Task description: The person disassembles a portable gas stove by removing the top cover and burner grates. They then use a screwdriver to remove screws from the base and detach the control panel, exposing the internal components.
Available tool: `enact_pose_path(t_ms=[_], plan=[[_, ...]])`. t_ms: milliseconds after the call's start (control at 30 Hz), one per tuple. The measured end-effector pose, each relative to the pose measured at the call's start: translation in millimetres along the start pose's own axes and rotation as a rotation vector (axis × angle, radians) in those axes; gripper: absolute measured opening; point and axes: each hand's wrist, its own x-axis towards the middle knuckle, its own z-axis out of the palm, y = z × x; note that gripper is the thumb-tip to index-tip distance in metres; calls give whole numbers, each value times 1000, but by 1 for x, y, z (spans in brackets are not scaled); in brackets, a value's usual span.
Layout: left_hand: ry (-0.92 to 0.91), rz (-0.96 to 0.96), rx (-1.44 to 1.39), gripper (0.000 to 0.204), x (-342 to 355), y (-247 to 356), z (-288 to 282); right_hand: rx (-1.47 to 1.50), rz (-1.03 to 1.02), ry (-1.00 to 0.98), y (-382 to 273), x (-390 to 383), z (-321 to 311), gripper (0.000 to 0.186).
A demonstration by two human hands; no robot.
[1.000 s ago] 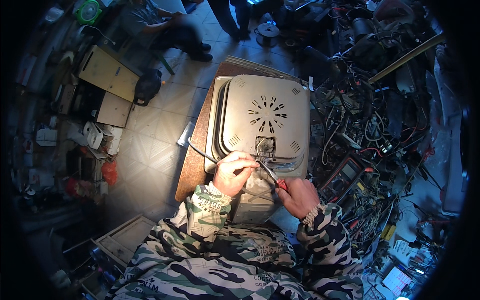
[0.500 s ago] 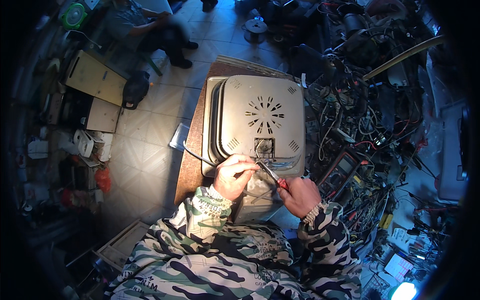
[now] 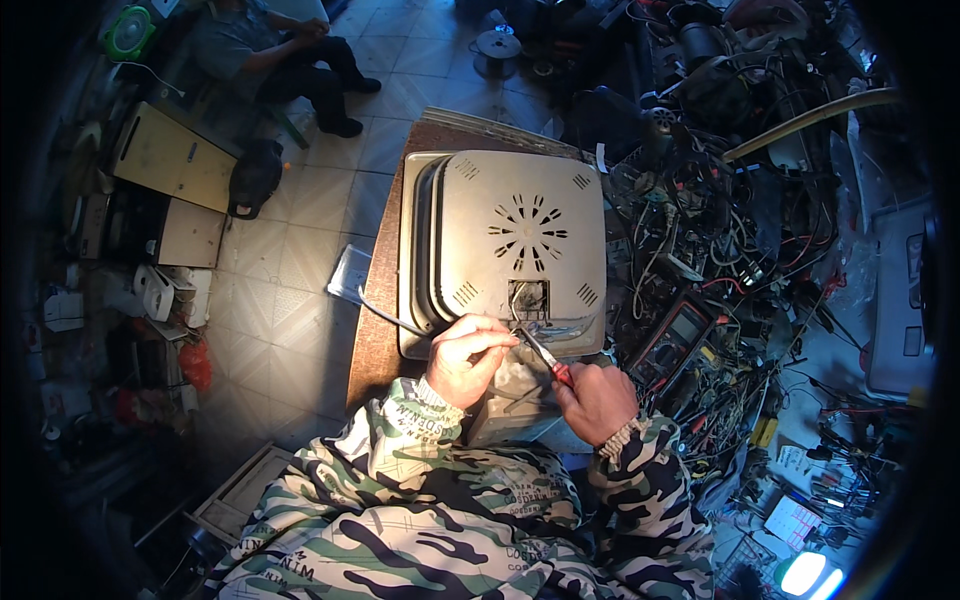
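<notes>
A cream, square appliance (image 3: pixel 470 210) lies with its vented underside up; a round pattern of slots and a small opening (image 3: pixel 529 298) with wires in it show. Just below that opening, the fingertips of my left hand (image 3: pixel 465 360) pinch what looks like a thin wire end, mostly hidden. A grey cable (image 3: pixel 392 318) runs in from the left to this hand. My right hand (image 3: pixel 598 402) is closed around red-handled pliers (image 3: pixel 541 352), whose metal jaws point up-left and meet the left fingertips.
The appliance rests on a brown board (image 3: pixel 370 345). A multimeter (image 3: pixel 682 335) lies at the right among heaped cables and parts. Below the appliance stands a pale box-like block (image 3: pixel 500 420). Another person (image 3: pixel 290 60) sits at the far left; a cable spool (image 3: pixel 497 50) is on the tiled floor.
Both hands and the pliers stay nearly in place, with the pliers' jaws still at the left fingertips. The whole view has shifted slightly; the seated person's arms have moved.
</notes>
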Motion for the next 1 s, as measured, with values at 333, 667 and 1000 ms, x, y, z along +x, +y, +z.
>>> enact_pose_path(t_ms=[333, 667, 1000], plan=[[35, -229, 91, 19, 9, 22, 2, 64, -79, 71, -2, 3, 11, 28], [-33, -89, 416, 18, 25, 27, 4, 86, -77, 100, 1, 2, 14, 25], [140, -19, 489, 9, 22, 17, 14, 98, -119, 139, 3, 2, 23, 24]])
